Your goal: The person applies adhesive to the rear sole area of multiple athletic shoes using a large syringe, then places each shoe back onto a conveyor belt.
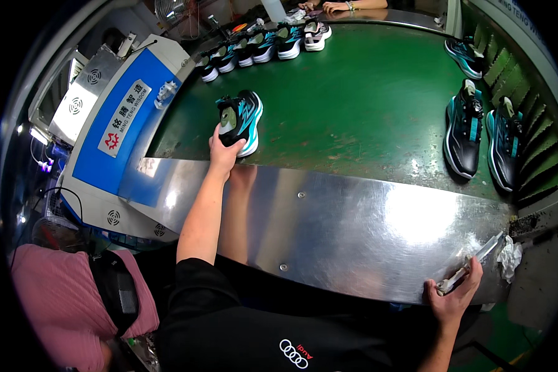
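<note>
My left hand point(223, 152) is closed around the heel of a black, turquoise and white sneaker point(250, 121), at the near left of a green belt point(341, 105). Its toe points away from me. Over the right end of a steel ledge point(347, 217), my right hand point(457, 296) grips a slim pale tool point(488, 247) with a long, straight tip. I cannot make out its exact kind; fingers cover part of it. Beside the tip lies a crumpled white tissue point(510, 259).
A row of similar sneakers point(263, 46) stands along the belt's far left edge. Three more, including a black one point(464, 130), stand at right by green curtain strips point(539, 118). A blue and white machine panel point(115, 124) flanks the left. Another person's hand point(336, 7) rests at the far edge; someone in pink point(62, 297) is at lower left.
</note>
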Available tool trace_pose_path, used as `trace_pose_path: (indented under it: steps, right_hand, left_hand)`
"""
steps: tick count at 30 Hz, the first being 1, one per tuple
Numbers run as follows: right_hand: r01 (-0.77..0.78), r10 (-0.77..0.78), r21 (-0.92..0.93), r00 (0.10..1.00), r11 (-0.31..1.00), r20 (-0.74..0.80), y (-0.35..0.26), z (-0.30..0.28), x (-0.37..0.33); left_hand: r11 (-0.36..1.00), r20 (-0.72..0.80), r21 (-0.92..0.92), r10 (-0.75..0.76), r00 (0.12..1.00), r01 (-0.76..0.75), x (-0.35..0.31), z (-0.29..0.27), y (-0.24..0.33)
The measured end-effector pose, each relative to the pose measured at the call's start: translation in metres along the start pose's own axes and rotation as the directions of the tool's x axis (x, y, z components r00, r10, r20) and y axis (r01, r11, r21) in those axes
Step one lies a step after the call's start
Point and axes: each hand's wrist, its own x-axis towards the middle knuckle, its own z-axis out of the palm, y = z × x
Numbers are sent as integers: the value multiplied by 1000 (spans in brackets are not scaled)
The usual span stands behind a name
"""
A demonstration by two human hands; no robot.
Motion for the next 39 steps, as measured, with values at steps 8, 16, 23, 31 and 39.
trace_pose_path:
  steps: [8,16,23,31,39]
  right_hand:
    - [90,-91,-24,992,996,-89,3,-6,19]
    - [162,-155,12,965,987,-211,16,1,11]
    - [47,-45,23,994,999,-97,7,-22,-5]
    - [-18,-10,337,997,941,82,6,-29,3]
    - [-206,107,595,974,777,198,14,-55,-11]
  left_hand:
    - [929,126,-295,-195,973,225,52,24,11]
    - [833,499,-234,-339,797,501,-11,-36,-17]
    - [843,525,12,453,721,-538,-160,19,65]
    - [889,517,-457,277,810,-12,-105,41,74]
    - [690,900,-251,-92,426,679,-16,170,65]
